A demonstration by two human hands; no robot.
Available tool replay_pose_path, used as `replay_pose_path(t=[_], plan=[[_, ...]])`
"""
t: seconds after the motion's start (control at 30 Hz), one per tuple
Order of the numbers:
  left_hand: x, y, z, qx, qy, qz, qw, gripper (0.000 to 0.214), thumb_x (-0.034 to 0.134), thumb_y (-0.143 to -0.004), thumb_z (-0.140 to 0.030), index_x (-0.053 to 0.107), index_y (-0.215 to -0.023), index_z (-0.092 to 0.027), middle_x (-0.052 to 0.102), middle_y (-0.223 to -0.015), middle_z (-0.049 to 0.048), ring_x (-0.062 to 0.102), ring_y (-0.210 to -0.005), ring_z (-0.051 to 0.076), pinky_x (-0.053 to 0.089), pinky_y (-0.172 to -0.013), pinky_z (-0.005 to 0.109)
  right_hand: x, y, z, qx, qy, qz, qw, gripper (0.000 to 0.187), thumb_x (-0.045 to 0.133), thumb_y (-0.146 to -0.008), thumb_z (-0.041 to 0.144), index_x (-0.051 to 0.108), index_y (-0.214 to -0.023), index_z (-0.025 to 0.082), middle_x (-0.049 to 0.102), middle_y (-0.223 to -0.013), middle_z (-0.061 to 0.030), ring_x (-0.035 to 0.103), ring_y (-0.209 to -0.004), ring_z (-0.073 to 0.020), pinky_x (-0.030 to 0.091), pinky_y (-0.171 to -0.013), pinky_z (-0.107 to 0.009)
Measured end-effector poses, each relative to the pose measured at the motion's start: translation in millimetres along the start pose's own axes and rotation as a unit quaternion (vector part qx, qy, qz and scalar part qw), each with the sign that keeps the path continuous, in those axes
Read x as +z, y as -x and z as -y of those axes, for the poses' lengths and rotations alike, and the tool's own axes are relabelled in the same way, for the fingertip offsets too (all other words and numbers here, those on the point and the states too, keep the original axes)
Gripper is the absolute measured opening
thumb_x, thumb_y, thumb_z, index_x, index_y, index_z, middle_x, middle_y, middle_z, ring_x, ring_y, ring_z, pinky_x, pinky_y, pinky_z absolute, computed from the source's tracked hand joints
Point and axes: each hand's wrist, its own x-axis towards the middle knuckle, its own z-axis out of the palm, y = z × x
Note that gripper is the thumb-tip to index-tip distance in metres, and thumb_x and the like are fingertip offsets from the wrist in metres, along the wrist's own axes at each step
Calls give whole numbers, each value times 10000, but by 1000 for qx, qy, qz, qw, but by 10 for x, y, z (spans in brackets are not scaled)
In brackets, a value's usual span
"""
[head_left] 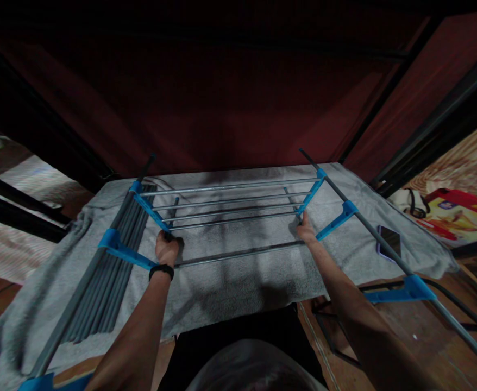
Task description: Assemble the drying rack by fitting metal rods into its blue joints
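Note:
A partly assembled rack of grey metal tubes and blue plastic brackets lies across the grey cloth in front of me. My left hand [167, 248], with a black band on the wrist, is closed around the near end of the left blue bracket [151, 213], by a short dark upright tube [174, 210]. On the other side my right hand [305, 229] grips the near end of the right blue bracket [312, 193], thumb pointing up along it. Several crossbars [226, 203] run between these two brackets. One lower crossbar [238, 254] spans nearer to me. My palms hide the gripped ends.
Loose grey tubes [110, 271] lie bundled on the cloth [230, 293] at left. A phone [389, 241] rests at right, by the rack's long side tube [379, 239]. Beyond it is a red-and-yellow box [462, 217]. A dark red panel [222, 108] stands behind.

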Motion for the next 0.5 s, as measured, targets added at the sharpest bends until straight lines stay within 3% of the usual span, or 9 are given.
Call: replay_pose_path(t=[0.07,0.13,0.23,0.37,0.5], plan=[[-1,0,13,-11,-2,11,1000,368,733,-678,-142,583,-1007,-213,591,-820,7,615,-844,215,522,-873,348,98,201,41,-27,-17,-21,999,800,597,-680,189,531,-1475,129,632,-1357,-192,584,-1276,-337,439,-1119,-454],[5,-12,30,-17,-3,21,1000,352,744,-674,-161,576,-976,-224,585,-811,3,603,-806,210,526,-848,350,210,469,55,-95,-52,-28,994,707,569,-691,187,592,-1397,162,611,-1392,-150,535,-1339,-303,400,-1178,-438],[21,-45,50,-23,-6,21,999,361,767,-660,-189,568,-957,-230,580,-809,-1,598,-795,213,527,-844,354,309,926,-20,-172,-101,-35,979,560,513,-731,202,639,-1277,208,640,-1309,-118,556,-1291,-273,407,-1175,-459],[45,-98,26,-30,7,11,999,441,745,-652,-147,556,-1044,-224,576,-835,-6,621,-877,222,511,-913,345,126,1337,-266,-107,-123,-121,979,387,482,-799,273,632,-1152,224,639,-1178,-118,607,-1144,-275,474,-1081,-464],[67,-141,-29,-36,-1,-10,999,409,675,-693,-120,551,-1069,-220,605,-852,20,639,-954,254,502,-940,372,-299,1269,-454,-34,-132,-211,968,502,509,-829,346,542,-1300,176,572,-1330,-164,561,-1230,-294,445,-1101,-468]])
